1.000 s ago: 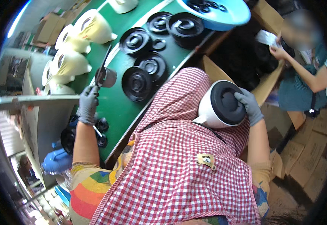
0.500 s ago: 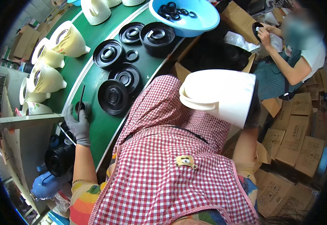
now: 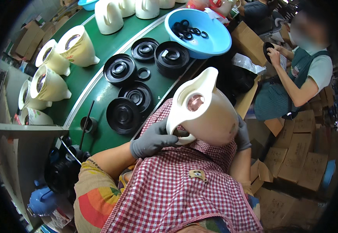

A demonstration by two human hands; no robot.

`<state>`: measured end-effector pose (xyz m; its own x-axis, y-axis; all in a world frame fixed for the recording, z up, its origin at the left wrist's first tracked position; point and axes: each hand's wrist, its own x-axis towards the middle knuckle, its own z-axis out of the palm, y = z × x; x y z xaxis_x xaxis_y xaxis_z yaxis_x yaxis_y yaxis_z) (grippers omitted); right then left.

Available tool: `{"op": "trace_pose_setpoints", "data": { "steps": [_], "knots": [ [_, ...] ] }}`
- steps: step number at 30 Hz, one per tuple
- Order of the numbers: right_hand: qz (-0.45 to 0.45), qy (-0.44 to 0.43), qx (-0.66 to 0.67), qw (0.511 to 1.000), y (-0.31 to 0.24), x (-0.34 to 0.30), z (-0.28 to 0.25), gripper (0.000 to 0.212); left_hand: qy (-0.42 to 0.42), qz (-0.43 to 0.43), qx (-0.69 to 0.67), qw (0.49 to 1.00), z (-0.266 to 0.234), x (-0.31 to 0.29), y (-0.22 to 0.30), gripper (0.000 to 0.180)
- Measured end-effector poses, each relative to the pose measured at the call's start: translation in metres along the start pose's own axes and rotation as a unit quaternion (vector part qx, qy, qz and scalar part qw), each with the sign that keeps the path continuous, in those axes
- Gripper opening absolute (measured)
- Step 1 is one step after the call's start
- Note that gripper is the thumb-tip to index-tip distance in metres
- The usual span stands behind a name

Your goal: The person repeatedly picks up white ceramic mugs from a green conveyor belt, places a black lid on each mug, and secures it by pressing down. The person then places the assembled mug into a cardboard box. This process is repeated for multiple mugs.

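A cream-white vacuum jug [image 3: 219, 116] is held tilted above my lap, its spout upward and its round opening showing a shiny inner liner. My left hand [image 3: 153, 140], in a grey glove, is closed around the jug's handle side. My right hand [image 3: 244, 134], also gloved, grips the jug near its base; its fingers are mostly hidden behind the body. On the green work table to the left, a thin dark rod [image 3: 86, 124] leans in a small dark cup [image 3: 93, 126]. Several round black lid-like parts [image 3: 123, 115] and a black ring [image 3: 143, 73] lie nearby.
A blue basin [image 3: 221, 42] holding black rings sits at the table's far edge. More cream jugs [image 3: 77, 46] stand along the left. At right, a co-worker [image 3: 293, 83] handles a black round part beside an open carton [image 3: 250, 37]; cardboard boxes [image 3: 299, 143] are stacked there.
My left hand has left the rod and small cup on the table and taken the jug's handle side. The jug has turned so its opening and spout now show.
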<state>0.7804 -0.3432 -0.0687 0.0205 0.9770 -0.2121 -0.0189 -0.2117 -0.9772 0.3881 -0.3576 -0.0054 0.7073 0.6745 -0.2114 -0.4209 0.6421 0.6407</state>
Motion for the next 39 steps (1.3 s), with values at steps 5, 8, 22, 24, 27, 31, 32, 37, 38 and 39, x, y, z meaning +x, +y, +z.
{"op": "trace_pose_setpoints", "data": {
  "steps": [5,8,22,24,27,31,32,37,38,39],
  "knots": [
    [-0.001,0.028,-0.024,0.999,0.023,0.009,0.006,0.043,0.052,0.083,0.050,0.994,-0.010,-0.010,0.013,0.061],
    [0.040,0.034,0.002,0.999,0.056,0.010,-0.006,0.042,0.055,0.179,0.053,0.981,-0.017,-0.017,0.044,0.061],
    [0.060,0.037,-0.162,0.984,0.042,0.022,0.030,0.041,0.418,0.323,0.328,0.783,-0.289,0.169,0.324,0.025],
    [0.072,0.040,-0.148,0.986,0.044,0.017,0.035,0.042,0.462,0.321,0.358,0.745,-0.309,0.202,0.342,0.028],
    [0.083,0.041,-0.223,0.971,0.048,0.009,0.039,0.044,0.517,0.272,0.342,0.736,-0.292,0.241,0.356,0.033],
    [0.055,0.006,-0.313,0.948,0.048,0.019,0.041,0.042,0.595,0.238,0.511,0.574,-0.329,0.260,0.387,0.046],
    [0.058,0.011,-0.324,0.944,0.043,0.016,0.044,0.042,0.590,0.242,0.485,0.599,-0.331,0.275,0.385,0.047],
    [0.064,-0.002,-0.346,0.936,0.044,0.028,0.051,0.043,0.581,0.232,0.510,0.590,-0.333,0.252,0.394,0.058],
    [0.062,-0.007,-0.349,0.935,0.043,0.030,0.054,0.043,0.612,0.226,0.549,0.522,-0.321,0.247,0.389,0.059],
    [0.062,-0.011,-0.352,0.934,0.042,0.028,0.055,0.043,0.610,0.239,0.561,0.506,-0.307,0.233,0.381,0.060]
  ]
}}
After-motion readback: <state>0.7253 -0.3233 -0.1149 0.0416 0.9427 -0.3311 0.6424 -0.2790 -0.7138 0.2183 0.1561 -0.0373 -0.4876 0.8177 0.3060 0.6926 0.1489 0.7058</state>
